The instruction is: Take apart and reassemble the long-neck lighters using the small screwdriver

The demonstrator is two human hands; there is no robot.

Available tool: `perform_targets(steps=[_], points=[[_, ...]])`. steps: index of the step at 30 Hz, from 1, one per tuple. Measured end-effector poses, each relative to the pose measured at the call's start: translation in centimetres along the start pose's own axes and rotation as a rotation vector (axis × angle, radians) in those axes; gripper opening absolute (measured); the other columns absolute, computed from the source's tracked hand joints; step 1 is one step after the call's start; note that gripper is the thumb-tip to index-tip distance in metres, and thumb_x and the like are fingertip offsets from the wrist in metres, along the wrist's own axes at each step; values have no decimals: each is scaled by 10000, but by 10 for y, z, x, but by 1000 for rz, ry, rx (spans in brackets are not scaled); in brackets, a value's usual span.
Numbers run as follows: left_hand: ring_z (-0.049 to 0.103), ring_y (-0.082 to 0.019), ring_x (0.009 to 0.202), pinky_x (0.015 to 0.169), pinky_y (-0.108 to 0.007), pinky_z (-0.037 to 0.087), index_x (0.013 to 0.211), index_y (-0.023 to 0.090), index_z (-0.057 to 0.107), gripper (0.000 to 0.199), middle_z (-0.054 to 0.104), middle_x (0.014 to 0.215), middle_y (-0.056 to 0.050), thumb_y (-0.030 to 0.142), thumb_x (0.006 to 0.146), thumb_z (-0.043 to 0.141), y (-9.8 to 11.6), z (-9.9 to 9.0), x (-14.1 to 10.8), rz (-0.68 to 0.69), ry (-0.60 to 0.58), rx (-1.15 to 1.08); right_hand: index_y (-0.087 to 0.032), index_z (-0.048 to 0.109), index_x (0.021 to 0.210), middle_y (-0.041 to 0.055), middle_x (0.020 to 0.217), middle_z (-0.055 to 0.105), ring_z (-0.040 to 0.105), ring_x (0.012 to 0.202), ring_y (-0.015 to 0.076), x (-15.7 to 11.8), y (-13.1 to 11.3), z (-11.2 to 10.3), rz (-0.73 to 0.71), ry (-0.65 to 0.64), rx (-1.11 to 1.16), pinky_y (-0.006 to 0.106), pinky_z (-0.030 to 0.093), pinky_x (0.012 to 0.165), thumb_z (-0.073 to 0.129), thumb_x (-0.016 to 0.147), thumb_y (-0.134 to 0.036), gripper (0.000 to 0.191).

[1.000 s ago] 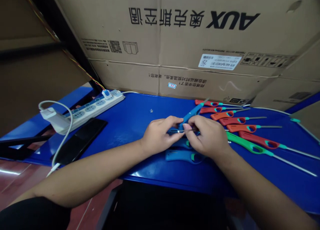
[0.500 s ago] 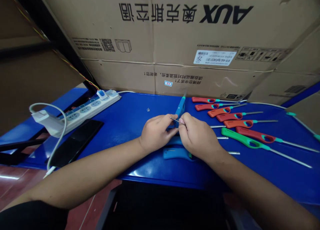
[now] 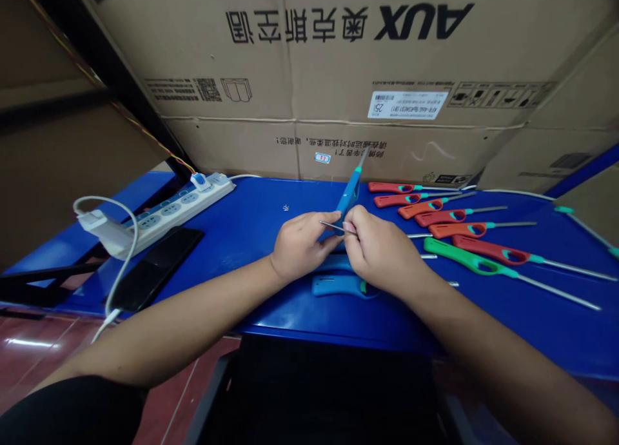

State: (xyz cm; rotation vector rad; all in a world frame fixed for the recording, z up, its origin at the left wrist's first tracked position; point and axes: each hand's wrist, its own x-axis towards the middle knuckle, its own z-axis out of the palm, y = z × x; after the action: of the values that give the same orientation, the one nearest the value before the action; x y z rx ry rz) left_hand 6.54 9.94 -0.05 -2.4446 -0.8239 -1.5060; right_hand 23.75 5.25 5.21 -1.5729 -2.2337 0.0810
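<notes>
In the head view, my left hand [image 3: 302, 244] is closed on a blue long-nozzle lighter [image 3: 349, 192], whose metal nozzle points up and away toward the carton. My right hand [image 3: 380, 246] is closed close beside it, pinching a thin metal rod [image 3: 333, 226]. The rod lies across the near end of the lighter. Whether its tip touches the lighter I cannot tell. Other blue lighters [image 3: 338, 285] lie on the table under and just below my hands, partly hidden by them. Small metal bits [image 3: 285, 207] lie on the table beyond my left hand.
Several red and orange lighters [image 3: 447, 217] and a green lighter [image 3: 469, 258] lie to the right on the blue table [image 3: 232, 238]. At left are a power strip [image 3: 178, 206] and a black phone [image 3: 155, 267] with a white cable. A large carton [image 3: 309, 64] stands behind.
My view has shifted slightly. The blue lighter has tilted so that its nozzle shows more plainly, pointing up to the right. Both hands keep their grip close together.
</notes>
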Motion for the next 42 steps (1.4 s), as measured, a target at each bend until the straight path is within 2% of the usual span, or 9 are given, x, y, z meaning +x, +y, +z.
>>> perform_targets(steps=[7, 11, 16, 20, 23, 24, 28, 37, 42], points=[[755, -181, 897, 847, -283, 606, 1066, 185, 676, 271, 776, 1006, -64, 400, 901, 677, 1, -2, 1, -44, -32, 9, -183, 532, 961, 80, 853, 704, 641, 648, 216, -5, -7, -1, 19, 35, -124, 319, 234, 530, 383, 954, -220, 153], [753, -158, 842, 820, -249, 598, 1080, 168, 661, 251, 780, 959, -52, 339, 899, 690, 2, -2, 2, 19, -1, -25, -173, 550, 965, 99, 842, 702, 644, 643, 219, -4, -7, 0, -35, 28, -226, 321, 225, 512, 400, 924, -193, 156], [748, -148, 799, 797, -241, 598, 1100, 172, 661, 316, 777, 958, -50, 425, 910, 667, 0, -2, 4, 9, 3, -36, -178, 559, 982, 88, 882, 707, 652, 704, 213, -5, 2, -4, -125, 35, -205, 301, 268, 537, 426, 892, -170, 161], [738, -138, 758, 751, -228, 589, 1095, 177, 658, 376, 760, 844, -19, 501, 906, 650, 1, -4, 6, -33, 3, -39, -190, 542, 1102, 28, 847, 706, 632, 659, 179, -8, 11, -7, -167, 203, -38, 275, 314, 554, 506, 854, -207, 250], [733, -124, 747, 750, -208, 580, 1083, 169, 644, 368, 754, 826, -8, 472, 881, 695, 3, -6, 7, -19, 37, -55, -203, 560, 963, -4, 730, 668, 607, 612, 160, -7, 11, -3, -107, 317, 38, 265, 322, 559, 483, 922, -290, 123], [735, -124, 752, 754, -207, 581, 1081, 168, 641, 350, 758, 839, -11, 451, 884, 699, 4, -7, 7, -15, 42, -52, -205, 559, 893, 1, 711, 659, 604, 613, 161, -6, 9, 0, -99, 317, 22, 268, 315, 560, 454, 952, -318, 164], [746, -133, 794, 776, -221, 591, 1085, 172, 644, 266, 773, 942, -34, 365, 906, 683, 5, -7, 6, -19, 23, -37, -195, 551, 818, 36, 739, 663, 595, 617, 172, -3, 3, 7, -94, 216, -100, 298, 258, 550, 358, 1003, -337, 302], [747, -140, 809, 803, -228, 592, 1124, 169, 649, 309, 774, 919, -33, 365, 891, 703, 1, -6, 4, 19, 2, -94, -184, 539, 924, 61, 850, 686, 626, 687, 198, 0, 4, -2, -92, 6, -117, 302, 255, 559, 358, 975, -270, 207], [747, -147, 826, 811, -245, 595, 1124, 168, 650, 307, 775, 971, -54, 374, 900, 691, -3, -3, 5, 36, -30, -115, -178, 560, 955, 67, 871, 690, 644, 702, 201, -3, 5, -9, -130, -10, -219, 307, 242, 542, 379, 965, -237, 191]])
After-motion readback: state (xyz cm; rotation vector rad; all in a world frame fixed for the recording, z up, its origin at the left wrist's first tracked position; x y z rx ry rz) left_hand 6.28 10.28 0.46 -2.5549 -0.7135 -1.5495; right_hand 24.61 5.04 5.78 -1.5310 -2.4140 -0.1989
